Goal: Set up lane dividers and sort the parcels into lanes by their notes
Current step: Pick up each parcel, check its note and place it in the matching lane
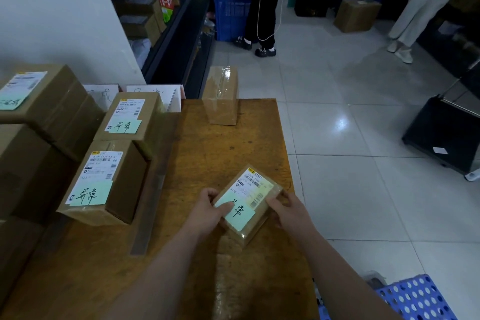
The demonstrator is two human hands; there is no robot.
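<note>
– Left hand (pixel 207 209) and right hand (pixel 288 212), head view: what is held?
– One small parcel (pixel 255 191) is gripped between the two. Left fingers are curled round its left end, with the thumb laid on its green note (pixel 241 215). Right fingers are curled round its right end.
– Where is it placed?
– It is held tilted at the near right of the wooden table (pixel 233 143). Whether it rests on the wood cannot be told.
– How many parcels with green notes are counted?
– Four: the held one, a near noted parcel (pixel 104 184) and a far noted parcel (pixel 130 117) on the left, and a stack-top parcel (pixel 39 96) at the far left.
– And dividers?
– One cardboard strip (pixel 152 189) is laid lengthwise, between the two left parcels and the held one.
– What else is seen?
– One taped box (pixel 222 96) is stood upright at the table's far edge. Two white signs (pixel 102 95) are propped at the far left. Two people are seen far off: a person in black (pixel 259 8) and a person in pale trousers (pixel 420 8). One blue basket (pixel 415 299) is seen near right.
</note>
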